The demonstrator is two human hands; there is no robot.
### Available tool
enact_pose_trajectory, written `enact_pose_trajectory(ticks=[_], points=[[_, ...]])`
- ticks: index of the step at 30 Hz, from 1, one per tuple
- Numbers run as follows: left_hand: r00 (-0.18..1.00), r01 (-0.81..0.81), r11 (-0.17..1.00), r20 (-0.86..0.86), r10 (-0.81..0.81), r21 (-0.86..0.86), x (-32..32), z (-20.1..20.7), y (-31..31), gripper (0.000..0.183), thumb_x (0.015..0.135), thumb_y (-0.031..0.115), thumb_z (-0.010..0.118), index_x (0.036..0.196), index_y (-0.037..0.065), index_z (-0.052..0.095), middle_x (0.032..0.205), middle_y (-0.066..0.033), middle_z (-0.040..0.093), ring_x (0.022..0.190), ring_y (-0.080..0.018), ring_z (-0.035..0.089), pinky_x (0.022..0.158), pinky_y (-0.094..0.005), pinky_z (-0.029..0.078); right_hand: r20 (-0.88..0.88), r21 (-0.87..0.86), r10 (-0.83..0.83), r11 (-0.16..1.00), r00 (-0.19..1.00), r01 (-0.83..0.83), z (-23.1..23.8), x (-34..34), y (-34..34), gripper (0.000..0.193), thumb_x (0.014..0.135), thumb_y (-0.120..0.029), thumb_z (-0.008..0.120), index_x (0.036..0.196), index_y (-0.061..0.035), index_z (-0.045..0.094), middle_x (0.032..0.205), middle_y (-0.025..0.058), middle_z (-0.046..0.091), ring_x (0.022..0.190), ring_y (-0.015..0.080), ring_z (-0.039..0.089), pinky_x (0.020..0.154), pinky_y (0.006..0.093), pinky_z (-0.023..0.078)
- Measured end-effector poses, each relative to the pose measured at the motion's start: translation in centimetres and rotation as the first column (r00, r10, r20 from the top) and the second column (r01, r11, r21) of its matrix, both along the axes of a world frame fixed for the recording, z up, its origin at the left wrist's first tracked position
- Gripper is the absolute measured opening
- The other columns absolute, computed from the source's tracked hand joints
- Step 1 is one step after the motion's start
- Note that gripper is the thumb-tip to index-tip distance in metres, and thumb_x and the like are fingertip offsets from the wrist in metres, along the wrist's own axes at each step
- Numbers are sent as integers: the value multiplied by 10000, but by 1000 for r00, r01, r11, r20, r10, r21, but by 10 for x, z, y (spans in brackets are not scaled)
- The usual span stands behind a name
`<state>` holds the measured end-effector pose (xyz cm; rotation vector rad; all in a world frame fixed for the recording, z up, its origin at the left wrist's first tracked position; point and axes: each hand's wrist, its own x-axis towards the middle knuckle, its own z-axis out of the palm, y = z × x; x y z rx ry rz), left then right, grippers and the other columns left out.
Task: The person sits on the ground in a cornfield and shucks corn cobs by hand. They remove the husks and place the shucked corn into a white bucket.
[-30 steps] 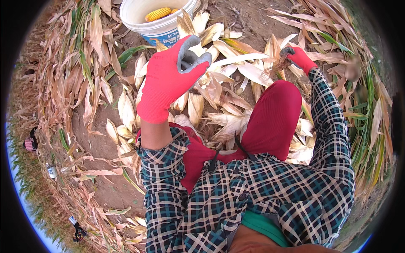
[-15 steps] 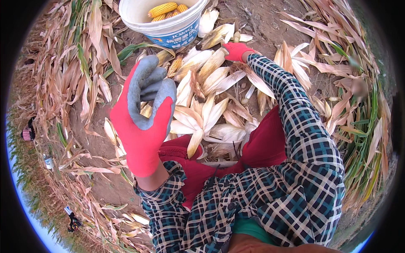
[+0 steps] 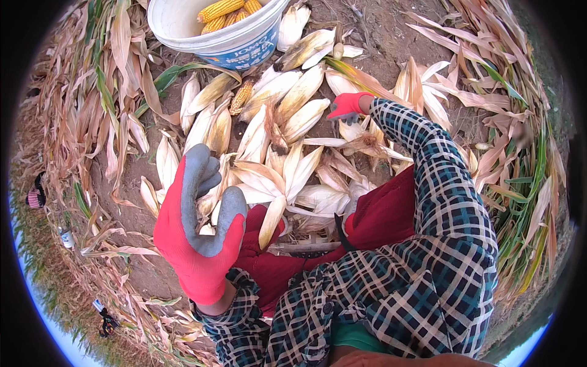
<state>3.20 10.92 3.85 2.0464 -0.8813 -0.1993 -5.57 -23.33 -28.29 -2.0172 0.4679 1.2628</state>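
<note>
My left hand [image 3: 202, 229], in a red glove with a grey coated palm, is raised in front of my left knee. Its thumb and fingers are apart in a curved shape, with nothing between them. Farther off to the right, my right hand [image 3: 351, 107], in a matching glove, hovers low over the husks with its fingers partly spread; I see no thing in its grip. Just beneath it lies a pale husk [image 3: 353, 130]. Around and between my hands are several corn ears in dry husks [image 3: 299, 92], and one bare yellow ear [image 3: 241, 98].
A white and blue bucket [image 3: 183, 40] with several husked yellow corn cobs [image 3: 220, 9] stands at the far left. Dry corn stalks and leaves [image 3: 119, 67] heap up at the left, with another heap [image 3: 520, 202] at the right. Bare soil [image 3: 379, 37] shows between them.
My right hand has come nearer and slightly right, away from the husks by the bucket. My left hand has dropped lower, still empty. A yellow-green leaf now shows beyond my right hand.
</note>
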Motion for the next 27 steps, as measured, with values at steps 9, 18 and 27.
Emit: enact_pose_trajectory(ticks=[9, 18, 27], points=[[965, 75, 997, 253, -70, -10, 1, 6, 5, 574, 717, 154, 791, 1234, 44, 568, 984, -137, 672, 766, -290, 653, 666, -346, 512, 598, -452, -330, 614, 731, 647, -52, 3, -11, 889, 634, -560, 765, 1273, 7, 514, 1154, 227, 622, 1029, 339, 624, 883, 407, 493], [977, 214, 970, 17, -214, -116, -10, -9, -11, 589, 775, 137, 763, 1306, 55, 521, 1066, -145, 670, 857, -195, 684, 730, -308, 547, 840, -79, -191, 883, 508, 463, -31, 7, -16, 907, 615, -586, 760, 1259, 12, 539, 1202, 191, 606, 1086, 311, 596, 938, 395, 463], [280, 188, 934, -895, -347, -303, -27, -24, -74, 815, 922, 698, 203, 973, -3, 616, 729, -98, 641, 562, -176, 611, 505, -248, 466, 958, 136, -189, 962, 216, 237, 252, 10, 75, 804, 610, -247, 837, 1319, -64, 505, 1225, 176, 594, 1153, 298, 562, 987, 397, 433]])
